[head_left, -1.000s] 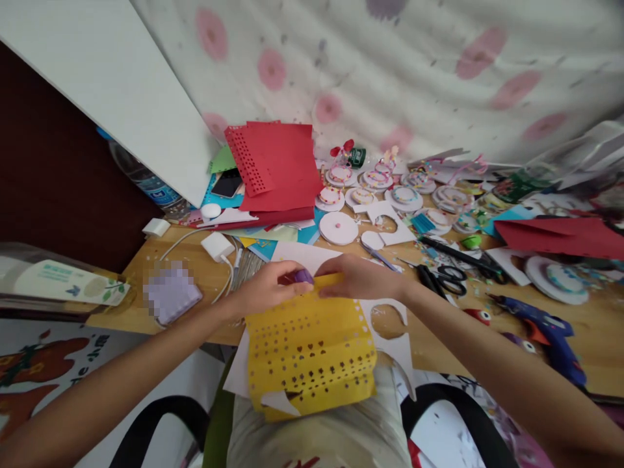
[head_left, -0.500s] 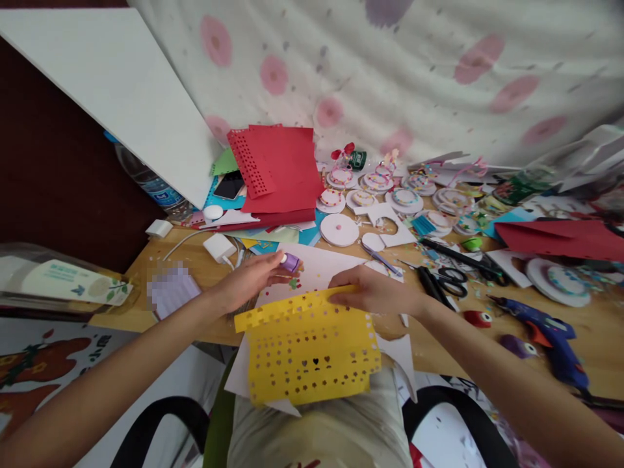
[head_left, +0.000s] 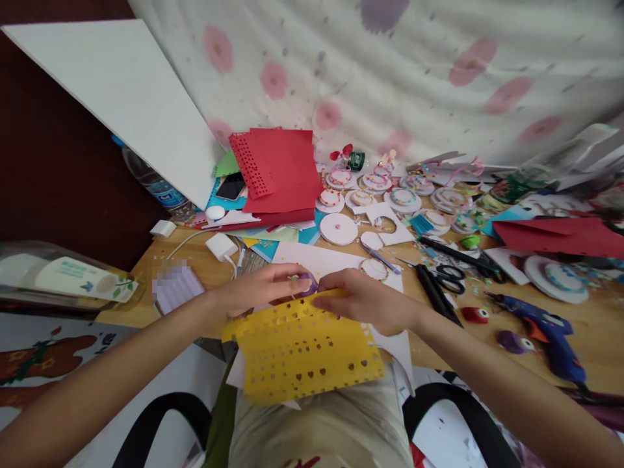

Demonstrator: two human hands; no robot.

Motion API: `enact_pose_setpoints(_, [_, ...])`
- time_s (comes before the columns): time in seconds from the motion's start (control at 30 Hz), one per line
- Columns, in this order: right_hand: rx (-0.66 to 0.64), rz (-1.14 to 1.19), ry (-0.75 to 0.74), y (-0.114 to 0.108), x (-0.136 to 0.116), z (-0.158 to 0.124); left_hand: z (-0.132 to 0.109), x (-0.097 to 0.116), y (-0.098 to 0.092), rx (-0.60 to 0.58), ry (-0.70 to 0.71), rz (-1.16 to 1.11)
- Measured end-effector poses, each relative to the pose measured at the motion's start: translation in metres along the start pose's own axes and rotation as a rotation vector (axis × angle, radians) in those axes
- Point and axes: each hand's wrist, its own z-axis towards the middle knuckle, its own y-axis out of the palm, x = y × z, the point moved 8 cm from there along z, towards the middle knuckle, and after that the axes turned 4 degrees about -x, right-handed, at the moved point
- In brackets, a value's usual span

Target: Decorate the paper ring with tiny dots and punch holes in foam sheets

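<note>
My left hand point(head_left: 273, 286) is closed around a small purple paper punch point(head_left: 308, 286), mostly hidden by the fingers, at the top edge of a yellow sheet of paper point(head_left: 302, 364). Rows of small punched holes, some of them hearts and stars, run across this sheet. My right hand point(head_left: 363, 299) pinches the sheet's upper edge, close beside the punch. The yellow sheet slopes down over my lap. Behind both hands, a white sheet point(head_left: 336, 259) lies on the table with small coloured bits on it.
Red paper point(head_left: 285, 169) is stacked at the back. Round white discs with beaded rings, such as this one point(head_left: 404, 198), spread behind my hands. To the right lie scissors point(head_left: 451, 278), a blue glue gun point(head_left: 550, 338), a red punch point(head_left: 475, 314) and a purple one point(head_left: 515, 342). A charger point(head_left: 221, 247) is left.
My left hand has moved right and toward me, bringing the purple punch to the yellow sheet's top edge beside my right hand. The sheet has shifted slightly.
</note>
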Motion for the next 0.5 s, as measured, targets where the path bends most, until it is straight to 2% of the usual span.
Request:
enact_pose_setpoints(0.23, [0.038,0.026,0.092,-0.004,0.009,0.001,0.001,-0.005,0.001,-0.004,-0.049,-0.011])
enact_pose_setpoints(0.37, [0.05,0.116,0.038,-0.006,0.009,0.002,-0.002,-0.003,0.0,0.01,-0.042,0.06])
enact_pose_setpoints(0.5, [0.025,0.204,0.01,-0.004,0.012,0.002,-0.002,-0.002,0.001,0.001,-0.039,0.026])
